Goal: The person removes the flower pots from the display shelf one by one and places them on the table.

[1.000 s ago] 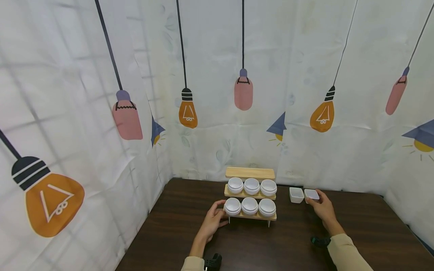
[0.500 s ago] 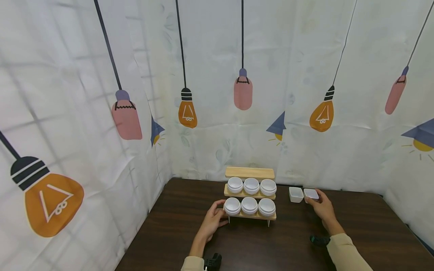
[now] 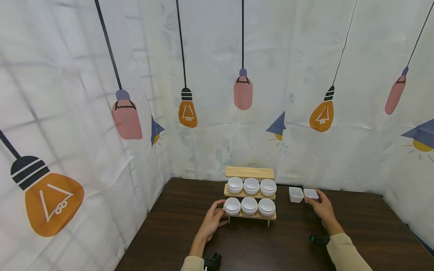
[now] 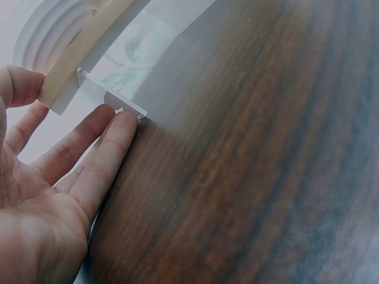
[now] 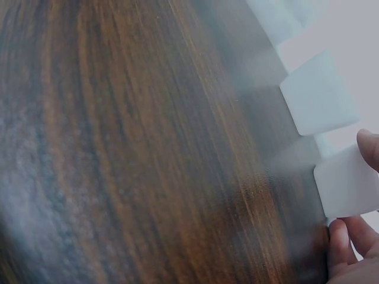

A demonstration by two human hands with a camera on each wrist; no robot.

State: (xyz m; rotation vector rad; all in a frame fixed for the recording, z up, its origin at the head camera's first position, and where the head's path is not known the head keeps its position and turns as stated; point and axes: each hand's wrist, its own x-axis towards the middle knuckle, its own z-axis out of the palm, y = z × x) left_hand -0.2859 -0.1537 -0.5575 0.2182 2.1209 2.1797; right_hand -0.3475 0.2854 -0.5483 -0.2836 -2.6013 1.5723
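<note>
A tiered wooden rack (image 3: pixel 250 172) with clear legs holds small round white bowls (image 3: pixel 251 186) on its two lower shelves. My left hand (image 3: pixel 211 222) grips the left end of its lowest shelf (image 4: pixel 71 68), thumb and index finger at the board. Two other fingertips (image 4: pixel 124 121) lie by the clear leg (image 4: pixel 112 94). To the right, my right hand (image 3: pixel 324 209) holds a square white dish (image 3: pixel 311 194) between thumb and fingers. In the right wrist view, the thumb (image 5: pixel 368 148) is on one side of that dish and fingers on the other. A matching dish (image 3: pixel 296 195) stands just left of it.
All this stands on a dark wood-grain table (image 3: pixel 285 248). Right behind its back edge hangs a white curtain (image 3: pixel 210 150) printed with lamps, and it continues along the left side. A dark band is on each wrist.
</note>
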